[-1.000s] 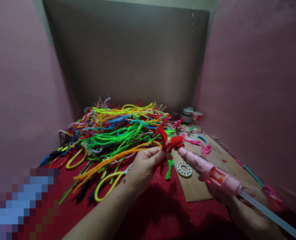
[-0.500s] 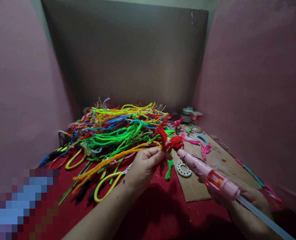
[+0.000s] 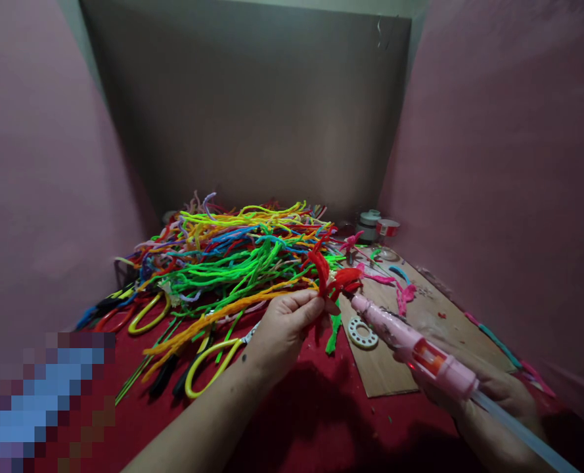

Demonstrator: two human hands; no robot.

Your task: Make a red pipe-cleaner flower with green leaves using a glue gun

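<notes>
Between the thumb and fingers of my left hand [image 3: 292, 322] is pinched a red pipe-cleaner flower [image 3: 325, 272] with fuzzy petals and a pale centre. My right hand [image 3: 493, 394] grips a pink hot glue gun [image 3: 395, 335], with a clear glue stick [image 3: 518, 430] running out of its back end. The gun's nozzle points at the flower's right side, very close to the petals; whether it touches them I cannot tell. Below the flower hangs or lies a green fuzzy piece [image 3: 333, 335]. Part of my right hand is hidden behind the gun.
A large heap of coloured pipe cleaners [image 3: 242, 249] lies at the back left. Yellow-handled scissors [image 3: 213, 374] rest beside my left wrist. A wooden board [image 3: 390, 374] holds a white ring with holes [image 3: 363, 333] and pink flower pieces [image 3: 404, 295]. A jar [image 3: 369, 225] stands behind.
The glue gun has shifted very slightly right and down. My left hand and the red flower stay nearly still.
</notes>
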